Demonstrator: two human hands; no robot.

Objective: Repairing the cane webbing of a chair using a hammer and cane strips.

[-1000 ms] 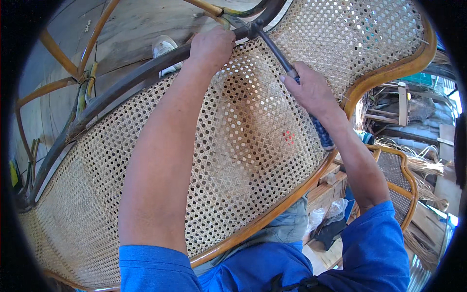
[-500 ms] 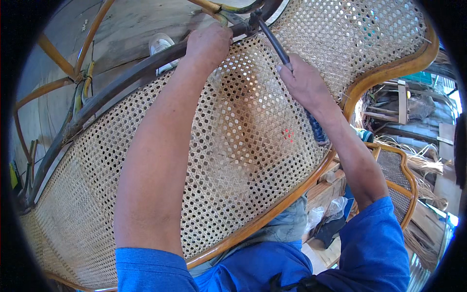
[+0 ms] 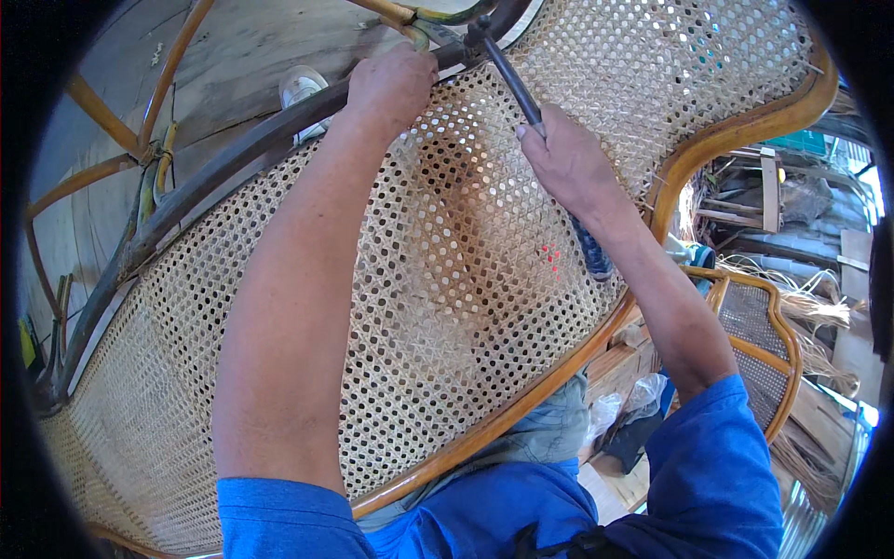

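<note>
Hammer (image 3: pixel 509 76) — held in closed grip of right hand (image 3: pixel 568 163), long axis slanting up-left; head near dark rail (image 3: pixel 244 154), just right of left hand (image 3: pixel 393 86) — that grip cannot be told.

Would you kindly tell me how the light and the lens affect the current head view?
Head view: black fisheye borders cut off the corners; bright light shows through some holes of the cane panel; a glossy highlight lies on its brown rim; small patches at far right look washed out. Head view, too: the hammer in the right hand shows no obvious motion blur.
</note>
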